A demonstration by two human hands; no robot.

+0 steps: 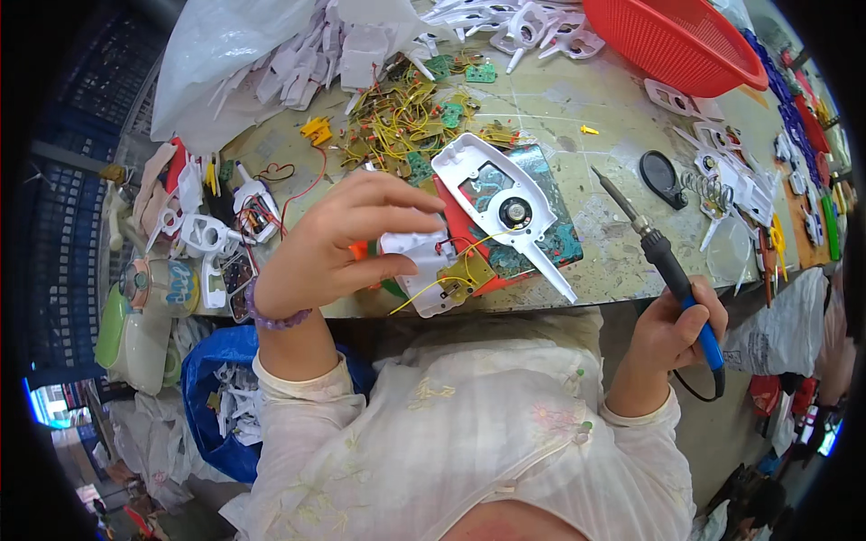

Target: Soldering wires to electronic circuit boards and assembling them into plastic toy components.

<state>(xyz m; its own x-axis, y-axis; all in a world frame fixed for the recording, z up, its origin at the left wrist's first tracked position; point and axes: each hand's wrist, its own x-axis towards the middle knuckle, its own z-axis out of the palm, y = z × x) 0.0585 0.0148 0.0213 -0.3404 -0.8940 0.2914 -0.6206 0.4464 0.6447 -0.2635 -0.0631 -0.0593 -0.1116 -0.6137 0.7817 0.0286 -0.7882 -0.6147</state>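
My right hand (669, 332) grips a soldering iron (662, 256) by its blue and black handle, the tip pointing up and to the left. My left hand (356, 236) hovers with fingers curved and thumb apart, over a white plastic shell (426, 287) that it partly covers. Beside that shell lies a small tan circuit board (472, 270) with yellow wires. A paddle-shaped white housing (471, 160) rests on a dark patterned board (552, 185), its handle toward me. Inside it sits a round black speaker (516, 212), joined by wires to the circuit board.
Behind lies a heap of wired circuit boards (397, 117), with white plastic parts (298, 68) beyond. A red basket (681, 45) stands at the back right, near a coiled iron stand (708, 189). A blue bag (212, 424) of white pieces is at lower left.
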